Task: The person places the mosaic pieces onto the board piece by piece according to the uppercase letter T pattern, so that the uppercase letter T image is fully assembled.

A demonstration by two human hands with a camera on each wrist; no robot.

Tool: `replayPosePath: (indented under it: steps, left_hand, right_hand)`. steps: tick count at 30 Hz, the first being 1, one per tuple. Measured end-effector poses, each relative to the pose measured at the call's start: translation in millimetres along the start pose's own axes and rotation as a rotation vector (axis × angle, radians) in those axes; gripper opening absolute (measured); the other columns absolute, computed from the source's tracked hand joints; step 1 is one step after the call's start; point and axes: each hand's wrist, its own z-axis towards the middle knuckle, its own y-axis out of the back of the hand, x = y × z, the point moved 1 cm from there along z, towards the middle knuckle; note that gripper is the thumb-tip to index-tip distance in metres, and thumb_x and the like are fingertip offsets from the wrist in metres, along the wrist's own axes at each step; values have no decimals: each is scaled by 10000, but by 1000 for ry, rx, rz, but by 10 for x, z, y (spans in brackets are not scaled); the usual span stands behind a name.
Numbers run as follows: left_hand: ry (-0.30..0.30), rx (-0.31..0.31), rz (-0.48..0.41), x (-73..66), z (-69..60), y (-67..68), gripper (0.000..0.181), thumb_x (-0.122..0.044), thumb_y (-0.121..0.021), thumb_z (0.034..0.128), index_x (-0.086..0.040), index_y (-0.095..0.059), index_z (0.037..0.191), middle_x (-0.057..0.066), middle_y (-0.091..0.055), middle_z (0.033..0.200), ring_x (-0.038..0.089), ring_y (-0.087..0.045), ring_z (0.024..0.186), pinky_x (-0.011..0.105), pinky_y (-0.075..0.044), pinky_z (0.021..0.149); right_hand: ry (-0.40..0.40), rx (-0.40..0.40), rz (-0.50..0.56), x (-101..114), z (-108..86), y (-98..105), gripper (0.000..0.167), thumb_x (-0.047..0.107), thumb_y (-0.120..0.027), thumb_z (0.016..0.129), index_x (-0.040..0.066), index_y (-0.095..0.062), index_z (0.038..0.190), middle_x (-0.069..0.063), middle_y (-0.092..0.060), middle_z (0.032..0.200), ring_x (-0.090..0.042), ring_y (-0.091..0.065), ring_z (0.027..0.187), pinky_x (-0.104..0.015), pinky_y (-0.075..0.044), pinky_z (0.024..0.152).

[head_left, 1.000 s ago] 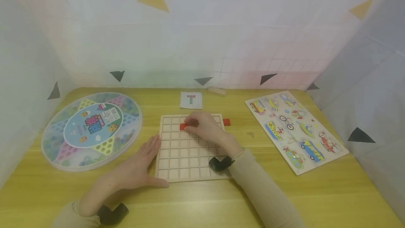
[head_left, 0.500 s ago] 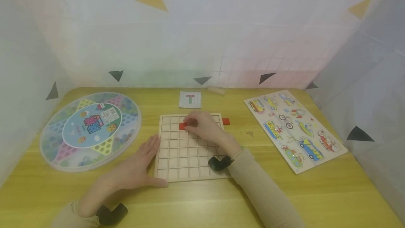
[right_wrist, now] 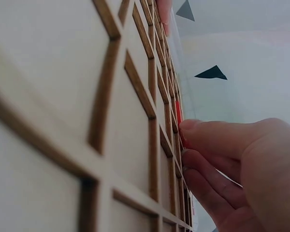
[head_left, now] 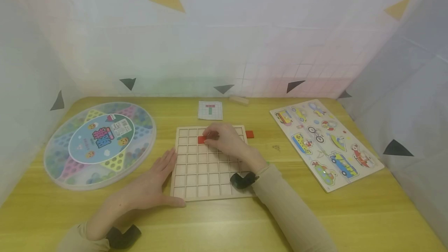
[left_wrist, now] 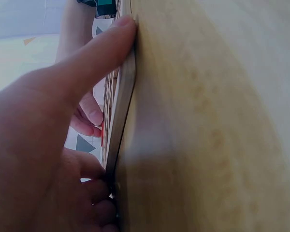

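Observation:
A square wooden grid board (head_left: 190,181) lies on the table in the head view. My right hand (head_left: 225,140) is over its upper part, thumb and fingertips curled together at a red tile (head_left: 202,140) in the grid. In the right wrist view, red also shows between the thumb (right_wrist: 210,135) and the fingers below it; how much tile they cover is hidden. My left hand (head_left: 150,188) rests at the board's lower left corner, fingers extended along the left edge, thumb at the front edge. Another red tile (head_left: 249,134) lies beside the board's right edge.
A card with a red and green T pattern (head_left: 210,111) lies behind the board, near a small wooden block (head_left: 239,100). A round marble game box (head_left: 101,145) is at left, a vehicle puzzle board (head_left: 327,145) at right. Green (head_left: 268,162) peeks out beside the right sleeve.

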Motion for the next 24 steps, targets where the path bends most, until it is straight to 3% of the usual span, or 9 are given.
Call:
replayPosePath:
  steps: [8, 13, 18, 24]
  left_hand:
    - [0, 2, -12, 9, -7, -2, 1339, -800, -685, 695, -61, -45, 1608, 107, 60, 1689, 384, -21, 1540, 583, -202, 1212]
    - [-7, 0, -1, 26, -9, -6, 1341, -809, -675, 695, -56, -42, 1607, 107, 65, 1688, 374, -16, 1543, 568, -182, 1220]
    - [-9, -1, 6, 47, -8, -11, 1346, -817, -669, 692, -56, -41, 1607, 112, 63, 1688, 373, -17, 1543, 564, -174, 1224]
    - [-15, 0, 5, 52, 3, -17, 1344, -813, -672, 694, -46, -49, 1604, 108, 70, 1687, 370, -11, 1544, 559, -173, 1225]
  right_hand:
    - [-51, -19, 132, 39, -30, 187, 261, 264, -753, 899, 143, -729, 1129, 65, -707, 1036, -119, -651, 1002, -356, -549, 907]
    - [-21, -23, 168, 58, -77, 397, 324, 290, -748, 906, 109, -709, 1172, 5, -711, 1113, -150, -651, 1042, -385, -546, 948]
    - [-26, -9, 151, 21, -149, 511, 334, 280, -725, 925, 86, -694, 1195, -44, -705, 1176, -180, -644, 1088, -403, -540, 969]
    - [1, -61, 79, 3, -278, 632, 284, 241, -725, 928, 100, -699, 1173, -95, -701, 1192, -199, -652, 1067, -418, -539, 966]
